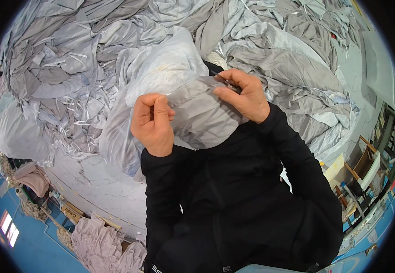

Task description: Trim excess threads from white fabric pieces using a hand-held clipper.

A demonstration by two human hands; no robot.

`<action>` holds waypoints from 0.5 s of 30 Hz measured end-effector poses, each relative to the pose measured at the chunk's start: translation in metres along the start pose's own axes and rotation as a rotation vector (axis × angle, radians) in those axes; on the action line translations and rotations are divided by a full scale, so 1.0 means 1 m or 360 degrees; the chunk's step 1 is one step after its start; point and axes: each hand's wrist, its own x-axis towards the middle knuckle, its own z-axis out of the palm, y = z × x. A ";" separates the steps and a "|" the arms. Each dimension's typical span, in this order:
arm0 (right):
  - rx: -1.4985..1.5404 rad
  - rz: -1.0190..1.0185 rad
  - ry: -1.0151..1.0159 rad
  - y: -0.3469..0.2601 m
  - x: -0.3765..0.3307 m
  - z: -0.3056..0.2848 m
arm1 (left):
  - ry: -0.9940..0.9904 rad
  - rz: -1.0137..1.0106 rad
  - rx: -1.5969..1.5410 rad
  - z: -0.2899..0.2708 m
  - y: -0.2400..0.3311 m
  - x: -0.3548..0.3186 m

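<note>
A grey piece of fabric (206,111) with a stitched edge band lies across my lap, its upper edge stretched between my hands. My left hand (154,125) is closed, thumb against curled fingers, at the left end of that edge. On the right, the thumb and forefinger of my right hand (247,98) close around a small dark metal tool (228,83) beside the fabric's edge. Its kind is mostly hidden by the fingers. Pale, whitish fabric (165,68) bunches up just beyond the grey piece and runs down to the left.
Heaped grey and pale fabric (70,63) with white ties spreads ahead and to the left; more grey fabric (293,73) piles up at right. A pale marbled floor (102,182) shows. Pinkish cloth (97,243) lies behind left, and a wooden frame (363,168) stands at right.
</note>
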 end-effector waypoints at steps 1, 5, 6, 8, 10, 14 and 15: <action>0.0059 0.0137 -0.0123 -0.004 0.002 0.002 | -0.0035 0.0008 -0.0029 -0.002 0.000 0.001; 0.0144 0.0281 -0.0278 -0.004 0.011 0.015 | -0.0152 0.0069 0.0098 0.012 -0.003 -0.005; 0.0144 0.0279 -0.0282 -0.001 0.011 0.020 | -0.0212 0.0172 0.0207 0.017 -0.007 -0.005; 0.0177 0.0134 -0.0206 0.005 0.011 0.027 | -0.0272 0.0273 0.0314 0.024 -0.010 -0.004; 0.0078 0.0138 -0.0263 0.004 0.012 0.024 | -0.0218 0.0390 0.0499 0.027 -0.010 -0.004; 0.0096 0.0186 -0.0276 -0.007 0.013 0.016 | -0.0267 0.0606 0.0619 0.030 -0.007 0.001; 0.0098 0.0187 -0.0278 -0.008 0.013 0.016 | -0.0281 0.0619 0.0605 0.030 -0.007 0.002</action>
